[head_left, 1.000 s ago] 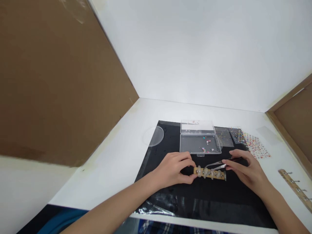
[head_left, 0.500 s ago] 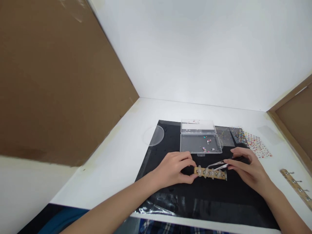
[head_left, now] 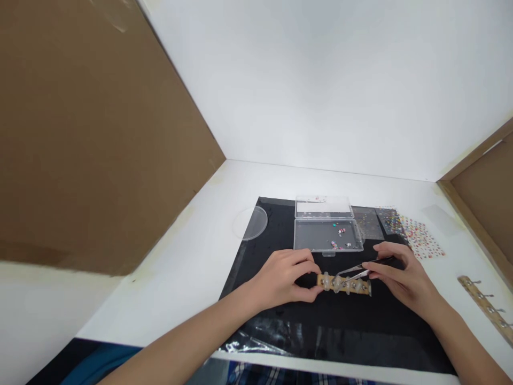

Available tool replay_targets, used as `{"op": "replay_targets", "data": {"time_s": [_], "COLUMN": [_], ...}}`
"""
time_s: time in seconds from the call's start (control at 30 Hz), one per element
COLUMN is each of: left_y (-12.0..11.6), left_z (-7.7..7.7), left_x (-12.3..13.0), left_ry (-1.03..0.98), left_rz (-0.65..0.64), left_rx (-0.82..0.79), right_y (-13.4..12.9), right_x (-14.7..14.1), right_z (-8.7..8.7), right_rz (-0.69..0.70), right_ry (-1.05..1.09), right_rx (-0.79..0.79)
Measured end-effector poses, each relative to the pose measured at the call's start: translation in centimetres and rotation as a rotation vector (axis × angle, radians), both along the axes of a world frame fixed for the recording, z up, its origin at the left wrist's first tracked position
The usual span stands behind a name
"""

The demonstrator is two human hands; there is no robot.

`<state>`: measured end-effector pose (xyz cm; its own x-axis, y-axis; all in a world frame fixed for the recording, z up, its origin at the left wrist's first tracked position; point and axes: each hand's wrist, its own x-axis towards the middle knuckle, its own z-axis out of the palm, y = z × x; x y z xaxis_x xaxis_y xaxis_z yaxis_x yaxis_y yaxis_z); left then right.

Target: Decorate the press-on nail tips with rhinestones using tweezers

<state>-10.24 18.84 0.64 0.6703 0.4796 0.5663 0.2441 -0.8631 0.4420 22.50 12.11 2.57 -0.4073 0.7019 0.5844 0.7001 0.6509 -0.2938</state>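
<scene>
My left hand [head_left: 290, 278] pinches the left end of a short wooden strip [head_left: 363, 287] between thumb and fingers. Several small translucent pieces and metal bits sit along its top. From the right, my right hand [head_left: 404, 275] is closed around a pair of metal tweezers [head_left: 352, 271]. Their two tips reach the left half of the strip, by one of the translucent pieces. Whether anything is between the tips is too small to tell. Just behind the strip stands an open clear plastic case [head_left: 312, 243] with tiny colored gems inside.
A black mat [head_left: 276, 329] lies beneath the work on the white table [head_left: 188, 240]. A clear round lid [head_left: 256, 224] overlaps its left edge. Dotted clear sheets [head_left: 422, 238] lie at the back right. Another wooden strip with metal hooks [head_left: 483, 299] is at the right. Cardboard panels flank both sides.
The tweezer tips have shifted slightly left along the strip, and my right hand with them. My left hand still holds the strip's end. The whole view has moved a little.
</scene>
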Motion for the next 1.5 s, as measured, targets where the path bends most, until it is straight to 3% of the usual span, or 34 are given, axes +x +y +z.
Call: {"op": "replay_targets", "data": {"time_s": [0.4,0.7,1.03,1.5], "left_y": [-0.1,0.0,0.1,0.1], "left_z": [0.2,0.2,0.2,0.2], "left_x": [0.2,0.1,0.0,0.0], "left_ry": [-0.030,-0.022,-0.043,-0.047], "left_rz": [-0.001,-0.001,-0.001,-0.004], "left_rx": [0.000,0.008,0.024,0.023], "right_y": [-0.1,0.2,0.5,0.7], "right_x": [0.0,0.3,2.5,1.7], "right_z": [-0.7,0.8,0.8,0.8], "right_rz": [-0.003,0.022,0.012,0.036], "right_ry": [0.012,0.029,0.007,0.031], "right_rx": [-0.027,-0.003,-0.073,-0.150]}}
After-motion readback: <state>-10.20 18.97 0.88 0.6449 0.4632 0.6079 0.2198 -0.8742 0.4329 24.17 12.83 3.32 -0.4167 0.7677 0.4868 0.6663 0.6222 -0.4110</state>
